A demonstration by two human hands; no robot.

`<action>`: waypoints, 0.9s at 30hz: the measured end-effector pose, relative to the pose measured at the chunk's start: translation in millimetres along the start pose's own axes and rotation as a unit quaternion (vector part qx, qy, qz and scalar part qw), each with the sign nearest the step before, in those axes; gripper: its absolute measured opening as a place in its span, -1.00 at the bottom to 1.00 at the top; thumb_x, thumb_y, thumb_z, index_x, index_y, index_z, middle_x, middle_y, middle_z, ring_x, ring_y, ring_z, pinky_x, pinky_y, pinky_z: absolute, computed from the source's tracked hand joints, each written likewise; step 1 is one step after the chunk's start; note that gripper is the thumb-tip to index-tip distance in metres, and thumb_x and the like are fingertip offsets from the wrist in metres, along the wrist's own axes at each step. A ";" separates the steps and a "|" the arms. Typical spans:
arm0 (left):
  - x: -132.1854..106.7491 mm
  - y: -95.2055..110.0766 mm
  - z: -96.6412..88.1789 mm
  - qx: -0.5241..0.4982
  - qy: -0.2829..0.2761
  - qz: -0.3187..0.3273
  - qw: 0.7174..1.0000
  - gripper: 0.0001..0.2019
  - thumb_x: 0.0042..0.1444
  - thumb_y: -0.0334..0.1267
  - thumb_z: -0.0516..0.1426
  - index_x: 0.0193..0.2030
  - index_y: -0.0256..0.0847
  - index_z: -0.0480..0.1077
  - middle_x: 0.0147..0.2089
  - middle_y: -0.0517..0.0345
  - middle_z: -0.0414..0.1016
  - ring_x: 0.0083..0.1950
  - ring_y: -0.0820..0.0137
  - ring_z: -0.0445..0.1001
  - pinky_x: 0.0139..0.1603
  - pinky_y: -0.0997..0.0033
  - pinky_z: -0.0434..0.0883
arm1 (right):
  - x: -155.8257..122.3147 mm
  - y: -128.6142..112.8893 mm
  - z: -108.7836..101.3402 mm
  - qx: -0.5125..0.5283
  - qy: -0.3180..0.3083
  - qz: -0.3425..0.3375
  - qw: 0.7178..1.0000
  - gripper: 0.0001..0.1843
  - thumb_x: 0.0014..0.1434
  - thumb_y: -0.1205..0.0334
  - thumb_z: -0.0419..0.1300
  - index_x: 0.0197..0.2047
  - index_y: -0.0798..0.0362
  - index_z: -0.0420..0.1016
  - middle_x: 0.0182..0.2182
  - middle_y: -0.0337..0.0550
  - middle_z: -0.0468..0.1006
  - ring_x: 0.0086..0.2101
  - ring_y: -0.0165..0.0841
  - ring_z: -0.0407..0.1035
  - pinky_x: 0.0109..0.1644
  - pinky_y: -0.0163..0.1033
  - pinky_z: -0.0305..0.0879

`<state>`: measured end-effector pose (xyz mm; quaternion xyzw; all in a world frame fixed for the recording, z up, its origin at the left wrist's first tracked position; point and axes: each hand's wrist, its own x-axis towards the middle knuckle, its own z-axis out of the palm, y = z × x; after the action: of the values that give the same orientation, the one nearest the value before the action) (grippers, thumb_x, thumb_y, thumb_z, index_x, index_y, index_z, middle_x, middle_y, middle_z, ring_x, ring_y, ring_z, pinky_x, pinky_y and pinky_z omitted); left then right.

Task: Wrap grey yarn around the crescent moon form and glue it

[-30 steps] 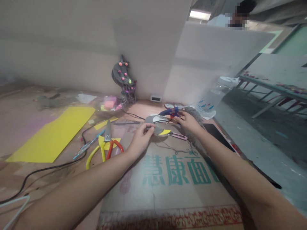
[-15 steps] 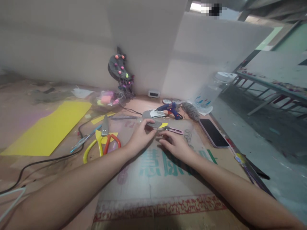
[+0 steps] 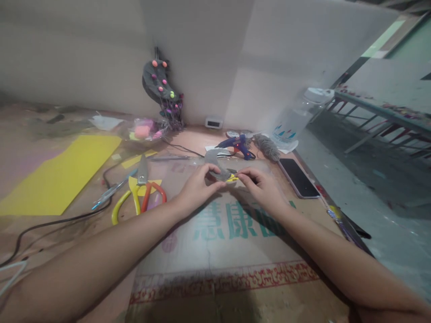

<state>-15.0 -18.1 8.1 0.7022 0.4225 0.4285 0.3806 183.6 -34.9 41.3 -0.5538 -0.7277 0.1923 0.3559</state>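
My left hand pinches a grey crescent-shaped piece between thumb and fingers, above the board. A small bit of yellow shows at the crescent's lower right end. My right hand is closed in a pinch right beside that end; what lies between its fingertips is too small to make out. Behind the hands, a blue glue gun rests on the table, with a roll of grey yarn to its right. Scissors with yellow and red handles lie left of my left hand.
Yellow sheet and a black cable lie left. A phone and a clear bottle stand near the table's right edge. A decorated grey crescent leans on the wall behind a bag of coloured clay.
The grey crescent has been raised and tilted, so more of it shows. My right hand has moved slightly right and its fingers have closed to a pinch. The view has shifted a little.
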 end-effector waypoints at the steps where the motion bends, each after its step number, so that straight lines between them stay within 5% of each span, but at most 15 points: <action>1: 0.4 1.8 -0.7 0.001 0.006 -0.002 1.000 -0.75 0.05 -0.21 0.22 -0.16 -0.18 0.30 -0.14 0.16 0.41 -0.16 0.38 0.41 -0.10 0.36 0.35 | 1.1 1.9 0.4 0.009 0.004 0.006 1.000 -0.75 0.21 0.11 0.10 -0.29 0.09 0.51 -0.38 -0.13 0.59 -0.35 -0.32 0.42 -0.28 -0.28 0.27; 5: 2.2 6.1 -2.5 -0.008 0.028 -0.008 1.000 -0.79 0.04 -0.23 0.22 -0.23 -0.19 0.30 -0.22 0.19 0.41 -0.21 0.40 0.40 -0.16 0.40 0.33 | 5.0 11.5 0.1 0.041 0.015 0.031 0.999 -0.76 0.17 0.07 0.14 -0.32 0.08 0.47 -0.48 -0.20 0.52 -0.44 -0.36 0.36 -0.35 -0.30 0.24; 10: 2.1 5.0 -1.2 -0.038 0.022 0.001 0.999 -0.77 0.01 -0.22 0.25 -0.26 -0.19 0.29 -0.27 0.21 0.39 -0.25 0.41 0.39 -0.19 0.42 0.32 | 7.8 17.1 -1.9 0.020 -0.040 0.037 0.998 -0.67 0.18 0.10 0.14 -0.05 0.07 0.50 -0.54 -0.25 0.50 -0.54 -0.40 0.31 -0.45 -0.32 0.19; 14: 2.5 1.2 -0.8 -0.082 0.009 -0.012 0.997 -0.73 0.00 -0.18 0.27 -0.24 -0.18 0.29 -0.29 0.23 0.38 -0.25 0.42 0.39 -0.21 0.44 0.32 | 9.8 21.7 -0.7 0.042 -0.062 0.048 0.996 -0.71 0.18 0.10 0.12 -0.20 0.10 0.55 -0.38 -0.14 0.59 -0.42 -0.36 0.40 -0.37 -0.30 0.24; 19: 4.2 -4.9 -3.3 -0.068 0.021 0.025 0.997 -0.84 0.21 -0.17 0.07 -0.16 -0.19 0.34 -0.19 0.15 0.41 -0.18 0.41 0.38 -0.11 0.43 0.31 | 6.3 24.4 3.0 0.052 -0.081 0.061 0.993 -0.72 0.18 0.05 0.12 -0.27 0.08 0.52 -0.44 -0.20 0.55 -0.46 -0.37 0.35 -0.38 -0.30 0.21; 27: 6.8 -10.2 -2.5 -0.066 0.042 0.028 0.997 -0.80 0.23 -0.28 0.02 -0.01 -0.16 0.27 -0.07 0.13 0.40 -0.09 0.40 0.39 -0.06 0.44 0.31 | 2.2 20.9 10.9 0.015 -0.072 0.013 0.997 -0.75 0.20 0.12 0.09 -0.31 0.07 0.52 -0.41 -0.17 0.59 -0.40 -0.33 0.40 -0.34 -0.30 0.24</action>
<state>-18.1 -7.8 1.7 0.6685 0.3895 0.4949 0.3956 189.3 -25.1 20.6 -0.5424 -0.7416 0.2468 0.3081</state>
